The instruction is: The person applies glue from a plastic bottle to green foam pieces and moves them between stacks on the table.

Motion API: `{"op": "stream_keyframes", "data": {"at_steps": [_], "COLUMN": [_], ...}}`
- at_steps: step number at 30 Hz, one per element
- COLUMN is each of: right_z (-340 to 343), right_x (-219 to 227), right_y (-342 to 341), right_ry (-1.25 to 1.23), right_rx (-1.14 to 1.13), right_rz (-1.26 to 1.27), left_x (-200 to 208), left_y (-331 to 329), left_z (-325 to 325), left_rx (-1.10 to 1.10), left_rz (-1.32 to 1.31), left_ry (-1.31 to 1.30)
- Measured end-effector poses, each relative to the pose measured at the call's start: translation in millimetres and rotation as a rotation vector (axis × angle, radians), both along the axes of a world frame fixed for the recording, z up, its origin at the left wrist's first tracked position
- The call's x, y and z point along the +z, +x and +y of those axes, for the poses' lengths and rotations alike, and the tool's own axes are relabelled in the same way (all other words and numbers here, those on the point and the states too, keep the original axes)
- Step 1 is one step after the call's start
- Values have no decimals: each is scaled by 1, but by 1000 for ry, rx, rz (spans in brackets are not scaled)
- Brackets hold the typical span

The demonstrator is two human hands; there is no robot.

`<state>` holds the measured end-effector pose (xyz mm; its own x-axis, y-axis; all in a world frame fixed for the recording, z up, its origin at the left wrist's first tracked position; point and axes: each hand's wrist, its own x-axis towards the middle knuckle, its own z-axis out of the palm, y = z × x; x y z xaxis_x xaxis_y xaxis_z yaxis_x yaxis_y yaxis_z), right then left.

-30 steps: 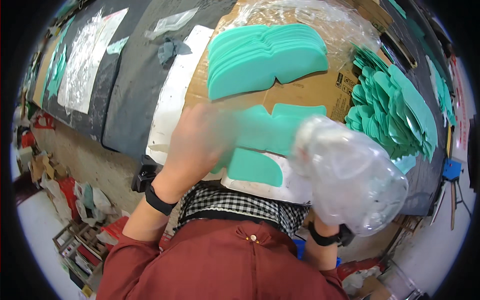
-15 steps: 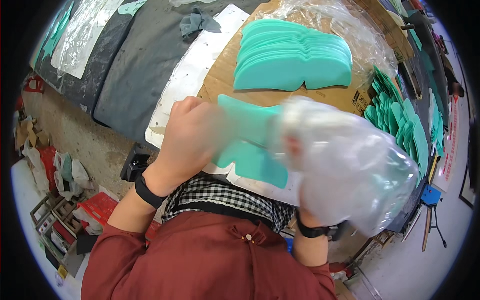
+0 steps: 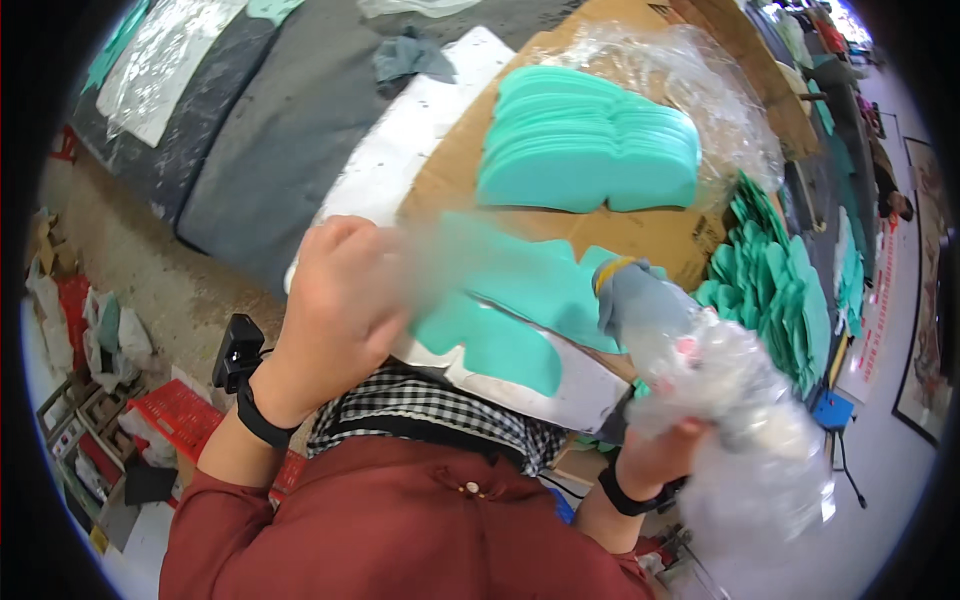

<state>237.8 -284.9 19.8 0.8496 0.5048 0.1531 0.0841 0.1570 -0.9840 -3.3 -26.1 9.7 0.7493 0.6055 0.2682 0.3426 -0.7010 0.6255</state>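
My left hand [image 3: 345,305] hovers at the left end of two flat teal foam pieces, its fingertips smeared by motion. One teal piece [image 3: 500,350] with a notched edge lies nearest me; another teal piece [image 3: 545,285] lies just beyond it, partly behind the blur. My right hand [image 3: 675,450] grips a crumpled clear plastic bag [image 3: 770,420], which hides most of its fingers. A grey cloth-like thing [image 3: 640,295] with a yellow edge pokes from the bag's far end, over the right end of the farther piece.
A fanned stack of teal pieces [image 3: 545,178] rests on brown cardboard [image 3: 450,180], with clear film [image 3: 735,120] behind it. More teal pieces [image 3: 775,290] are heaped at the right. A white board [image 3: 385,165] and a grey rag [image 3: 405,62] lie left of the cardboard.
My right hand and the plastic bag have moved right and down, uncovering the grey cloth-like thing and more of the teal pieces. My left hand has shifted slightly left and down.
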Motion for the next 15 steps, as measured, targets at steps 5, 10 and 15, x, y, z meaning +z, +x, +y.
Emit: {"op": "stream_keyframes", "data": {"at_steps": [5, 10, 15], "right_z": [12, 14, 24], "right_x": [28, 40, 12], "right_y": [3, -11, -15], "right_ry": [-497, -353, -462], "right_rx": [42, 116, 141], "right_rz": [-198, -185, -90], "left_x": [6, 18, 53], "left_y": [31, 44, 72], "left_z": [-10, -16, -44], "left_rx": [-130, -140, -371], "left_rz": [-25, -44, -221], "left_ry": [-48, -108, -304]}}
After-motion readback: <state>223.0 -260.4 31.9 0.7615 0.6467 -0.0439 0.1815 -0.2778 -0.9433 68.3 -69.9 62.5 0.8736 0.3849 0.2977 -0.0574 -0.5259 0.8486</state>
